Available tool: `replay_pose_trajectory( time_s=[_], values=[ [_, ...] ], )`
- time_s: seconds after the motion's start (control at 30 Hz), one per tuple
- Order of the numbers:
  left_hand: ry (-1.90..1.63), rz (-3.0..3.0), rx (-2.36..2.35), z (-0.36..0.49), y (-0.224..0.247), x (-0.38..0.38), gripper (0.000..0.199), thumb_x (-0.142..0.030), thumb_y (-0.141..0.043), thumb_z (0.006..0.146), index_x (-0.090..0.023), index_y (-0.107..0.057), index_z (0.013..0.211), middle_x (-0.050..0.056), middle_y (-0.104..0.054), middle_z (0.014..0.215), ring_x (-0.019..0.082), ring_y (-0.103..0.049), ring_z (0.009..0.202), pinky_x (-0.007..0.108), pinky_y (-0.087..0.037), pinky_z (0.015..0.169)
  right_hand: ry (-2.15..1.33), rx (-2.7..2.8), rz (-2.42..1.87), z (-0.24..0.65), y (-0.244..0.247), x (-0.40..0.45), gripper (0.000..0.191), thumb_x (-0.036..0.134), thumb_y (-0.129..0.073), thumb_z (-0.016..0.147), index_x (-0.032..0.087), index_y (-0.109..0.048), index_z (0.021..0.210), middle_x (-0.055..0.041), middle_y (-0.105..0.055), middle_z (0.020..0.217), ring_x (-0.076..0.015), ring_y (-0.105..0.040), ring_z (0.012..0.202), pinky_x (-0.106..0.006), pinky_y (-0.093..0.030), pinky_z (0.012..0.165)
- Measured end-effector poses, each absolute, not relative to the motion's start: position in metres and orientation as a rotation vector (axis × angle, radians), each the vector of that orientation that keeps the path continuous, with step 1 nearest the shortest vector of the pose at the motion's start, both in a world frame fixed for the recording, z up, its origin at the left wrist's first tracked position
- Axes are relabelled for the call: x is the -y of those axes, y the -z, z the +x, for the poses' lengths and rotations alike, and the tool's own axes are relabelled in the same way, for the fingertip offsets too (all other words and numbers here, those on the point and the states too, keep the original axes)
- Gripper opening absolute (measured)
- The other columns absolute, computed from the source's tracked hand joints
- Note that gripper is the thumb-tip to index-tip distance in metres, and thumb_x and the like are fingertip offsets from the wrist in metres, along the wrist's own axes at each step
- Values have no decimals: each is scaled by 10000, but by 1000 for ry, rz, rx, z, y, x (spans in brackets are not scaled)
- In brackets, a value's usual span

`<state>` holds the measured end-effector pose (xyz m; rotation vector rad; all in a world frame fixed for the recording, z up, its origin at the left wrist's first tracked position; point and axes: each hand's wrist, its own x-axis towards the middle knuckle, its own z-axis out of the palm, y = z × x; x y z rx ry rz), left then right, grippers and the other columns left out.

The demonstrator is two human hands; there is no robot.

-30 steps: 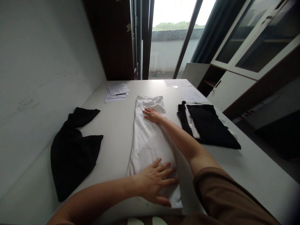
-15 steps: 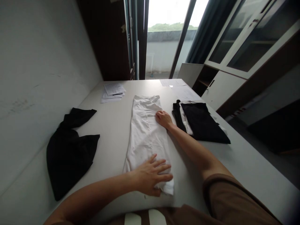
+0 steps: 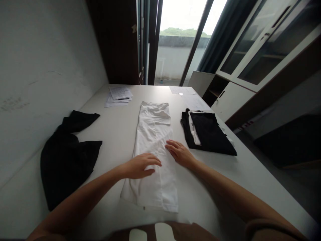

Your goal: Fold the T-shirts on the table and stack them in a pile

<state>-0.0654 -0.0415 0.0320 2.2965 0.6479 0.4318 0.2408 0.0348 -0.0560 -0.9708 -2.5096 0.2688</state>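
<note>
A long white garment [image 3: 152, 127], apparently trousers folded lengthwise, lies flat down the middle of the table, its surface creased toward the far end. Over its lower half is my left hand [image 3: 141, 165], fingers stretched and thumb apart, holding nothing. My right hand [image 3: 179, 152] rests at the garment's right edge, a little farther up, with its fingers extended and nothing gripped. Whether the left palm touches the cloth I cannot tell.
Left of the garment, a crumpled black garment [image 3: 67, 160] lies by the wall. Folded black and white clothes [image 3: 208, 134] are stacked to the right. Papers [image 3: 119, 95] with a dark pen lie at the far left of the white table [image 3: 115, 129], more sheets [image 3: 187, 95] at the far right.
My left hand has lifted from the near end and moved up and left. My right hand has slid down the garment's right side toward me.
</note>
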Motion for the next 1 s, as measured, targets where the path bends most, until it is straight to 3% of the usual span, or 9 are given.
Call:
replay_pose_trajectory(
  time_s=[0.13,0.23,0.37,0.5,0.63,0.77,0.87,1.0],
  values=[
    [-496,2389,-954,-116,-6,32,431,-76,-470,916,-238,-703,1240,71,-665,1333,234,-561,1287,426,-440,1128,-464,2635,-814,266,41,11,411,259,-473,1009,280,-588,1403,-93,-517,1520,-267,-451,1435,-532,-334,1219],
    [-466,2438,-998,-150,13,31,528,-17,-435,884,-259,-699,1272,44,-619,1423,228,-488,1385,440,-389,1181,-605,2674,-763,282,32,28,455,303,-571,953,273,-580,1407,-97,-475,1558,-285,-409,1467,-535,-279,1244],
    [-406,2460,-984,-167,18,25,517,-82,-506,915,-285,-645,1370,33,-502,1556,242,-336,1508,463,-297,1236,-577,2679,-819,277,32,22,571,368,-627,927,274,-525,1481,-106,-430,1591,-301,-343,1505,-539,-227,1254],
    [-306,2470,-941,-157,14,9,659,-272,-724,864,-319,-529,1492,56,-347,1655,315,-218,1558,529,-186,1260,-485,2729,-842,252,37,-3,604,384,-654,903,294,-533,1487,-105,-394,1614,-315,-315,1516,-554,-210,1244],
    [-227,2533,-918,-145,13,2,843,-342,-779,815,-329,-408,1571,72,-263,1687,342,-153,1571,554,-106,1264,-446,2758,-876,233,37,-12,670,285,-669,822,290,-540,1479,-120,-392,1612,-339,-330,1504,-603,-222,1212],
    [-191,2607,-890,-141,12,15,1022,-286,-770,743,-316,-265,1631,74,-181,1710,352,-106,1577,565,-63,1266,-348,2767,-801,226,34,4,886,291,-710,743,282,-408,1576,-138,-290,1659,-393,-234,1534,-684,-79,1210],
    [-198,2673,-831,-136,11,27,1053,-158,-688,701,-303,-234,1641,70,-161,1714,336,-117,1579,558,-47,1271,-312,2782,-615,225,29,19,921,283,-715,738,316,-373,1594,-110,-255,1675,-391,-199,1546,-681,27,1216],
    [-206,2736,-677,-123,10,33,973,-97,-629,710,-329,-331,1607,49,-238,1696,315,-201,1564,550,-26,1278,-473,2831,-336,218,22,24,842,360,-702,806,316,-391,1587,-99,-282,1665,-332,-269,1534,-581,-114,1259]
  ],
)
